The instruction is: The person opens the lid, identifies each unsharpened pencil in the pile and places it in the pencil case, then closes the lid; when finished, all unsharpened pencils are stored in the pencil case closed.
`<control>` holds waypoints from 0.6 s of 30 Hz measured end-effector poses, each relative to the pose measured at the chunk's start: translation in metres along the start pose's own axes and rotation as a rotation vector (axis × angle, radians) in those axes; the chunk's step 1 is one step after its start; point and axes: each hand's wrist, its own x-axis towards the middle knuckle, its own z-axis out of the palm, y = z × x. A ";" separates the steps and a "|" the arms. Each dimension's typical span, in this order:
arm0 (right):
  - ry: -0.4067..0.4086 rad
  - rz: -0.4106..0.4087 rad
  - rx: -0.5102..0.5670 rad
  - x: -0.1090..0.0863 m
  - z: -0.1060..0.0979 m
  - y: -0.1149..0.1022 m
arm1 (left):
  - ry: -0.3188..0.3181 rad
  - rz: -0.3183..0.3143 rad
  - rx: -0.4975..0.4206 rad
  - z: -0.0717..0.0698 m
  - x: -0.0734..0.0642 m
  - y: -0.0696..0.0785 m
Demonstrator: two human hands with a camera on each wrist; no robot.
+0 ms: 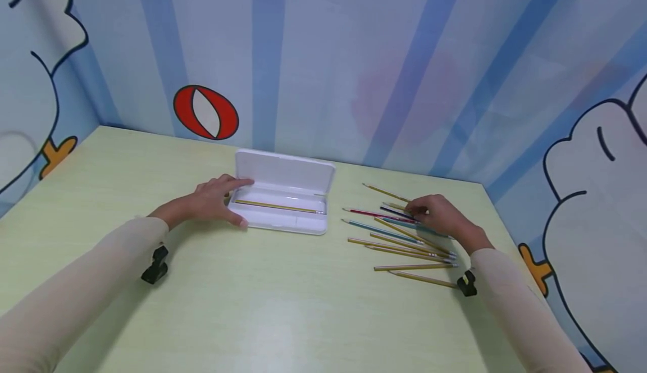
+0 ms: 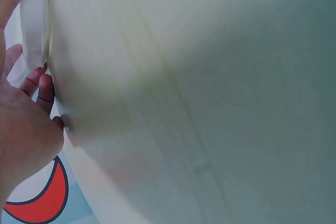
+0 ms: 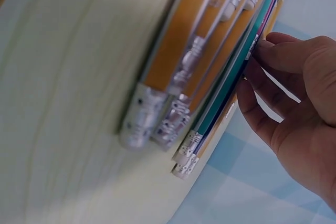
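Observation:
A white pencil case (image 1: 285,172) lies with its lid raised at the back of the table, one yellow pencil (image 1: 278,207) inside it. My left hand (image 1: 209,200) holds the case's left end, thumb at the front corner and index finger by the hinge side. In the left wrist view, the fingers of that left hand (image 2: 26,108) curl at the case's edge. Over the upper part of a loose spread of pencils, my right hand (image 1: 437,214) pinches a dark blue pencil (image 1: 395,212). The right wrist view has its thumb and fingertips (image 3: 264,46) on that pencil, beside a green one.
Several yellow pencils (image 1: 404,251) lie spread in front of the right hand. Among them are a red pencil (image 1: 366,213) and a blue-green pencil (image 1: 376,229). Behind the table (image 1: 283,289) hangs a blue striped backdrop (image 1: 323,64) with cartoon shapes.

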 end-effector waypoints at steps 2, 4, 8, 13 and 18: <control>-0.001 0.001 -0.006 0.000 0.000 -0.001 | -0.001 0.001 0.001 0.000 0.000 0.000; -0.004 -0.001 -0.010 0.000 0.000 -0.001 | -0.001 0.001 0.000 -0.001 -0.001 0.001; -0.019 -0.005 -0.008 0.001 0.000 0.001 | -0.002 0.003 -0.002 -0.002 -0.001 0.002; -0.060 -0.023 -0.035 0.001 -0.003 0.001 | -0.007 0.006 -0.001 -0.003 -0.003 0.004; -0.100 -0.085 -0.113 0.005 -0.006 0.002 | -0.008 0.002 -0.001 -0.003 -0.003 0.005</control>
